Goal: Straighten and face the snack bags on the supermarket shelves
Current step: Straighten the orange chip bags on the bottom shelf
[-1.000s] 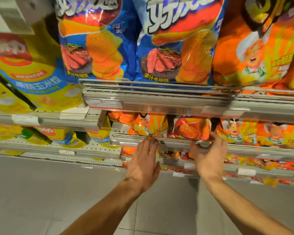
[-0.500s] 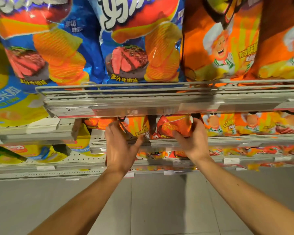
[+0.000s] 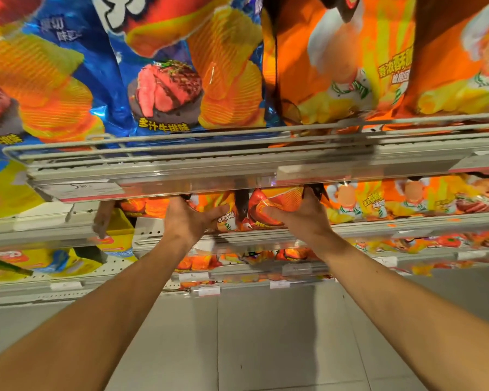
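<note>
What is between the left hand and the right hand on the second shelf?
In the head view, the left hand and right hand each hold an orange snack bag: one and another. Between the two bags shows a narrow dark gap.

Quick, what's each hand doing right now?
Left hand: grips an orange bag on the second shelf.
Right hand: grips the red bag beside it.

head camera, close to shelves [image 3: 237, 176], facing forward and downward
</note>
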`<action>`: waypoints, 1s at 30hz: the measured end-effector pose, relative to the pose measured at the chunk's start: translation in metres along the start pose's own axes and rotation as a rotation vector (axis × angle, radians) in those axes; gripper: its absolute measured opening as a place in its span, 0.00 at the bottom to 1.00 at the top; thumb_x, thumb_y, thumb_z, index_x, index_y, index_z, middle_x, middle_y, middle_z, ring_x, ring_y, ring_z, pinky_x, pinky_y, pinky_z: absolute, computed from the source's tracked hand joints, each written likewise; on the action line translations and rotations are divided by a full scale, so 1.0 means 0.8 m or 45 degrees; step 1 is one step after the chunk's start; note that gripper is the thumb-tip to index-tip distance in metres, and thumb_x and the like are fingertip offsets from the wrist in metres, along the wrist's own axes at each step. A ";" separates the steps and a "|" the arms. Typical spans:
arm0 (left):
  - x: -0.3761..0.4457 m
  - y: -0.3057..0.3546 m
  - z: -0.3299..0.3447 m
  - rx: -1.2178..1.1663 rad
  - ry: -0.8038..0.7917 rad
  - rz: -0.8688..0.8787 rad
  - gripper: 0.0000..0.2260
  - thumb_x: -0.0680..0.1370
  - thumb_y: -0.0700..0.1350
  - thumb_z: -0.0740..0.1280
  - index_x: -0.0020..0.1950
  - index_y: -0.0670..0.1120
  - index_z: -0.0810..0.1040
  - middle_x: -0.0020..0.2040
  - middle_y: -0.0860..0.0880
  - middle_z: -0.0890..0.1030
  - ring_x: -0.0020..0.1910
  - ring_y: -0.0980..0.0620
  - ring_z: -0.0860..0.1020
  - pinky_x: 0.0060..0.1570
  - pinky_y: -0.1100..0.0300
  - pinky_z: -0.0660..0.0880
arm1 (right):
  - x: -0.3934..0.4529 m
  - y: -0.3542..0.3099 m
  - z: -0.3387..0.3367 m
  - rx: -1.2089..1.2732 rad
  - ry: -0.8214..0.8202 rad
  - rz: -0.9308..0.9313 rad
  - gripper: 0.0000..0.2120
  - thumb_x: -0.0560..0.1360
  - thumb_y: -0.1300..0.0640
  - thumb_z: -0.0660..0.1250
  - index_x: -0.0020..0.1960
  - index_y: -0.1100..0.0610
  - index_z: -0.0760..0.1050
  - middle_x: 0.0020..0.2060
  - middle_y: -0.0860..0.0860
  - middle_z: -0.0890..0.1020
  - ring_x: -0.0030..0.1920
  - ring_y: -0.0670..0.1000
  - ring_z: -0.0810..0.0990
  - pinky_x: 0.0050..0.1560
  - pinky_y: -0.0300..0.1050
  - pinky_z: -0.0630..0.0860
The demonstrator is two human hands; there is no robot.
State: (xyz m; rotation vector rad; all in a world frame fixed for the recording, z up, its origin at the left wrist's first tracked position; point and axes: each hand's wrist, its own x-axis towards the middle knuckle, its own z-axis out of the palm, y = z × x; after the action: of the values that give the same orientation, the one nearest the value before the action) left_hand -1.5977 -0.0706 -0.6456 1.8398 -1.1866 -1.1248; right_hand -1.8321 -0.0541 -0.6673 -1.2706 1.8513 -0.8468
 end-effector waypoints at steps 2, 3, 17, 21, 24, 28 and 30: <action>0.002 0.004 0.003 -0.036 0.052 -0.014 0.18 0.64 0.45 0.82 0.44 0.47 0.75 0.42 0.52 0.81 0.36 0.63 0.80 0.26 0.77 0.70 | 0.003 -0.002 0.001 0.018 -0.013 0.049 0.42 0.64 0.41 0.81 0.71 0.54 0.69 0.62 0.50 0.80 0.62 0.54 0.79 0.60 0.48 0.76; 0.001 0.005 0.004 -0.077 0.071 -0.022 0.17 0.65 0.43 0.82 0.43 0.45 0.75 0.40 0.52 0.81 0.31 0.67 0.79 0.24 0.77 0.69 | 0.003 -0.003 0.001 0.024 -0.018 0.065 0.42 0.65 0.41 0.81 0.72 0.54 0.69 0.63 0.51 0.80 0.63 0.55 0.79 0.63 0.51 0.77; -0.113 -0.021 -0.045 -0.191 0.235 0.158 0.42 0.64 0.50 0.83 0.71 0.51 0.63 0.64 0.48 0.77 0.64 0.45 0.76 0.65 0.42 0.73 | -0.016 -0.032 0.017 0.033 0.121 0.046 0.43 0.68 0.42 0.79 0.76 0.53 0.65 0.70 0.54 0.76 0.70 0.59 0.73 0.70 0.51 0.70; -0.167 -0.076 -0.060 -0.288 0.283 0.053 0.42 0.57 0.59 0.81 0.67 0.57 0.66 0.61 0.50 0.79 0.59 0.48 0.80 0.59 0.42 0.78 | -0.026 -0.052 0.046 0.045 0.064 0.087 0.38 0.67 0.42 0.80 0.70 0.53 0.70 0.64 0.54 0.79 0.65 0.59 0.77 0.67 0.58 0.74; -0.194 -0.116 -0.067 -0.412 0.274 -0.021 0.39 0.54 0.56 0.83 0.61 0.62 0.69 0.58 0.51 0.82 0.54 0.49 0.83 0.51 0.43 0.82 | -0.033 -0.069 0.076 -0.047 0.066 0.076 0.36 0.66 0.39 0.80 0.66 0.54 0.72 0.62 0.55 0.81 0.63 0.60 0.78 0.65 0.55 0.75; -0.216 -0.152 -0.081 -0.513 0.279 -0.105 0.39 0.53 0.53 0.85 0.59 0.64 0.71 0.55 0.53 0.83 0.52 0.49 0.84 0.45 0.43 0.83 | -0.044 -0.087 0.117 -0.077 -0.023 0.046 0.37 0.65 0.37 0.80 0.66 0.53 0.72 0.61 0.56 0.81 0.62 0.60 0.79 0.64 0.56 0.76; -0.223 -0.163 -0.090 -0.498 0.310 -0.115 0.40 0.53 0.53 0.87 0.60 0.63 0.71 0.54 0.54 0.83 0.52 0.49 0.84 0.44 0.45 0.83 | -0.046 -0.093 0.134 -0.068 -0.068 0.058 0.37 0.66 0.37 0.79 0.67 0.53 0.71 0.62 0.55 0.80 0.63 0.60 0.78 0.65 0.58 0.76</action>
State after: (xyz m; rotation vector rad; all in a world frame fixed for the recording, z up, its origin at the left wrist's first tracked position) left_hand -1.5246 0.1484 -0.6749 1.6784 -0.6939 -1.0584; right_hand -1.6971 -0.0538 -0.6538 -1.2664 1.8647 -0.7370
